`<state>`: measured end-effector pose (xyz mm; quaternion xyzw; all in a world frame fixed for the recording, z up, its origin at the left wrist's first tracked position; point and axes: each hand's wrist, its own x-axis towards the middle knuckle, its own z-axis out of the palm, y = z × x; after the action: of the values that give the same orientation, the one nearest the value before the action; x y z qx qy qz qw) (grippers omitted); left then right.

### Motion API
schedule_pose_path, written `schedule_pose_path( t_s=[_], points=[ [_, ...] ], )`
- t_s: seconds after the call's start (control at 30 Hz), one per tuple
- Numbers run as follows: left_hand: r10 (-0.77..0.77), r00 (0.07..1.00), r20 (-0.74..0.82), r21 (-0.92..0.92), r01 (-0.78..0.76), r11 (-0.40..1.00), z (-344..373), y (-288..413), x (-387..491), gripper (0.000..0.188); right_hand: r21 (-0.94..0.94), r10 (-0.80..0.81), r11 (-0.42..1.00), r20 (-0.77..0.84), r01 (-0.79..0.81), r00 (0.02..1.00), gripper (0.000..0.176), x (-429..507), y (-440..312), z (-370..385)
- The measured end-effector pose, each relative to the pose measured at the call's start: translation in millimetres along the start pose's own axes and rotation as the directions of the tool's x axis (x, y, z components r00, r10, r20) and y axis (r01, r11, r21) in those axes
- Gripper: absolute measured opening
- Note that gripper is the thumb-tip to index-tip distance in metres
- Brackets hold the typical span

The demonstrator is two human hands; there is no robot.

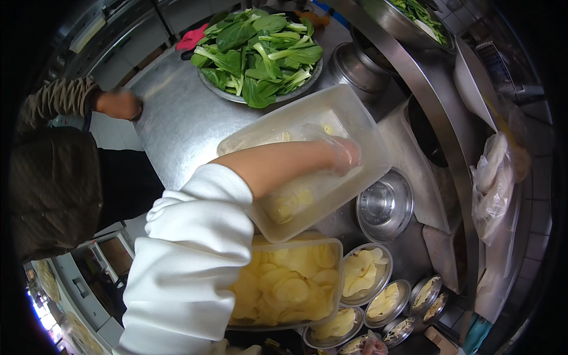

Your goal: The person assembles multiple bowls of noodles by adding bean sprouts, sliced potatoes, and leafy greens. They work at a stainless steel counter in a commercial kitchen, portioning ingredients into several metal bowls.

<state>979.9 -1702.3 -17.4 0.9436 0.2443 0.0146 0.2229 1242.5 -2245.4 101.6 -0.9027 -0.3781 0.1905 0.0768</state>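
Note:
My left hand, in a clear plastic glove, reaches down inside a translucent plastic tub. Its fingers are turned away, so I cannot see whether they hold anything. A few pale yellow slices, apparently potato, lie at the bottom of that tub. Beneath my white sleeve, a second plastic tub is filled with sliced potato. At the lower edge, my gloved right hand is mostly cut off, beside a small metal bowl of pale food; its grip is unclear.
Leafy greens heap a large metal bowl at the back. An empty steel bowl and several bowls of slices stand to the right, below a steel shelf edge. A person stands at left, one hand by the table.

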Motion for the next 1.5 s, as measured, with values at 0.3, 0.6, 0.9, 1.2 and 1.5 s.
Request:
schedule_pose_path(
  t_s=[0.3, 0.6, 0.9, 1.2, 1.5],
  points=[
    [0.287, 0.844, 0.453, 0.182, -0.402, 0.897, 22, 13, -56, 0.024, -0.029, -0.057, 0.998, -0.07, 0.055, 0.996, 0.028, -12, -4, -5],
    [0.367, 0.67, 0.645, -0.131, -0.376, 0.917, 31, 15, -113, 0.023, 0.03, 0.055, 0.998, 0.026, -0.056, 0.998, 0.023, 3, -11, 8],
    [0.089, 0.69, 0.719, -0.123, 0.0, 0.992, 19, 42, -119, 0.026, 0.054, 0.04, 0.998, 0.029, -0.042, 0.999, 0.023, 1, -63, -4],
    [0.083, 0.686, 0.723, 0.169, -0.292, 0.941, 18, 67, -131, 0.023, 0.355, 0.099, 0.929, 0.032, -0.104, 0.995, 0.023, 3, 0, 17],
    [-0.252, 0.875, 0.414, 0.147, 0.209, 0.967, -23, 70, -148, 0.023, 0.381, 0.056, 0.924, -0.034, -0.039, 0.998, 0.019, -6, 19, 32]
  ],
)
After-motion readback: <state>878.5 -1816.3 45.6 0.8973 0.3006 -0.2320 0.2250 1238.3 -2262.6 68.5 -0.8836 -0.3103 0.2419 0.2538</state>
